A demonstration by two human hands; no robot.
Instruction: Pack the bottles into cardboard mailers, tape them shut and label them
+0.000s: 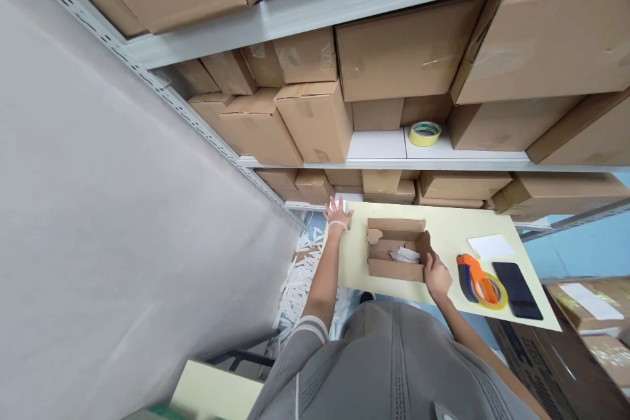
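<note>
- Centre of the action, the open carton (396,269) sits on the pale yellow table (355,256), its top unfolded and its inside in plain sight!
- At the carton's right end, the right hand (438,275) has a firm hold, fingers curled round the cardboard edge and closed on it.
- Over to the left of the carton, the left hand (338,212) is spread wide, fingers fanned apart, palm down at the table's far corner.
- Right beneath that hand, left of the carton, there's a small white object (345,205), mostly covered; whether the fingers press on it, I cannot tell.
- Inside the carton, towards its right end, lies a crumpled white packing piece (406,254), too small to make out fully.
- Look right of the carton: an orange tape dispenser (476,272) lies on its side with its yellowish roll, and a dark phone (518,290) rests just beyond it, further right.
- A white card (490,247) lies flat, also right of the carton, a touch farther back.
- Up behind the carton, a yellow tape roll (424,138) sits on the shelf (377,144) among stacked brown boxes (315,121).
- Down left of the carton, white paper strips (306,285) litter the floor!
</note>
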